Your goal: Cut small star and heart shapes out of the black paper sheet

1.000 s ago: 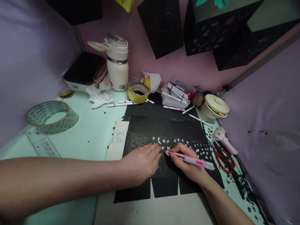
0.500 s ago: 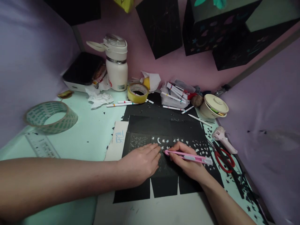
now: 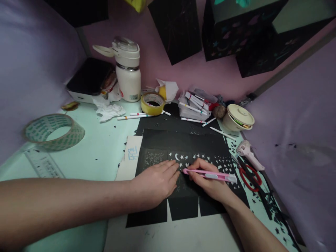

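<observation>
Under both hands lies a sheet of black card [image 3: 183, 208] with tabs along its near edge and cut-out stars, a moon and other small shapes across its middle. My left hand [image 3: 157, 180] rests flat on the card, fingers stretched toward the cut shapes. My right hand [image 3: 210, 180] grips a pink craft knife [image 3: 207, 174], its tip on the card just beside my left fingertips. The blade itself is too small to make out. Faint drawn outlines show on the card to the left and below the cut shapes.
Red-handled scissors [image 3: 250, 178] and a glue gun [image 3: 249, 154] lie at the right among black scraps. Behind are a box of markers [image 3: 194, 108], a lidded bowl [image 3: 238, 117], yellow tape [image 3: 152, 104] and a white bottle [image 3: 128, 75]. A large tape roll [image 3: 76, 136] stands left, near a ruler [image 3: 43, 164].
The whole view has shifted slightly, with things appearing a little farther left. Both hands keep nearly the same place on the card, the knife tip still beside my left fingers.
</observation>
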### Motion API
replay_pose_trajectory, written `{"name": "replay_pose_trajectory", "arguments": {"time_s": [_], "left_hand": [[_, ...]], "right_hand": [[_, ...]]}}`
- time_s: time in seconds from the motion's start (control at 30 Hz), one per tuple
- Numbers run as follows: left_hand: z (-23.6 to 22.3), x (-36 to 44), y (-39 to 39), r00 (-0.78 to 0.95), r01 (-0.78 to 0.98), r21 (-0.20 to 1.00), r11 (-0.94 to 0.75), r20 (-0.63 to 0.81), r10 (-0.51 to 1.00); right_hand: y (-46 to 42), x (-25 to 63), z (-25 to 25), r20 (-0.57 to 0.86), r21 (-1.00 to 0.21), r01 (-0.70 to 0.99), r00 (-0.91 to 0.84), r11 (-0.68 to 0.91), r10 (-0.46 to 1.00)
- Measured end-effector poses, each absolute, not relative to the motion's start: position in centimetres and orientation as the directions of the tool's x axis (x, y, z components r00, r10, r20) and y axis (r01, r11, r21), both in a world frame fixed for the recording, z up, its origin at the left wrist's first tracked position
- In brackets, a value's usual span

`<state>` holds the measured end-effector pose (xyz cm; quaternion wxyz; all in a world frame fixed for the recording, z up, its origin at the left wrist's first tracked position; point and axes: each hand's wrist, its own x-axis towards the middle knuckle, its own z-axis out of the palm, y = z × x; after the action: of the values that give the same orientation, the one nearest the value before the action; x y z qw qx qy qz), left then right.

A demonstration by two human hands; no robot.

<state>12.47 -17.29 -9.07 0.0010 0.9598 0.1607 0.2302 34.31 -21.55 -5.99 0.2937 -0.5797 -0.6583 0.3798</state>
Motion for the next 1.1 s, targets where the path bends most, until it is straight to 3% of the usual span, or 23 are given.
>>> {"name": "replay_pose_trajectory", "arguments": {"time_s": [0.53,1.1], "left_hand": [[-8.75,12.46,-17.19,0.849,0.315,0.041,-0.948,0.434,0.301],[-8.13,12.40,-17.01,0.861,0.313,0.091,-0.945,0.394,0.323]], "right_hand": [[-21.56,34.26,-6.13,-0.029,-0.828,0.558,-0.145,0.057,0.989],[-21.61,34.49,-5.91,-0.051,-0.839,0.543,-0.154,0.042,0.987]]}}
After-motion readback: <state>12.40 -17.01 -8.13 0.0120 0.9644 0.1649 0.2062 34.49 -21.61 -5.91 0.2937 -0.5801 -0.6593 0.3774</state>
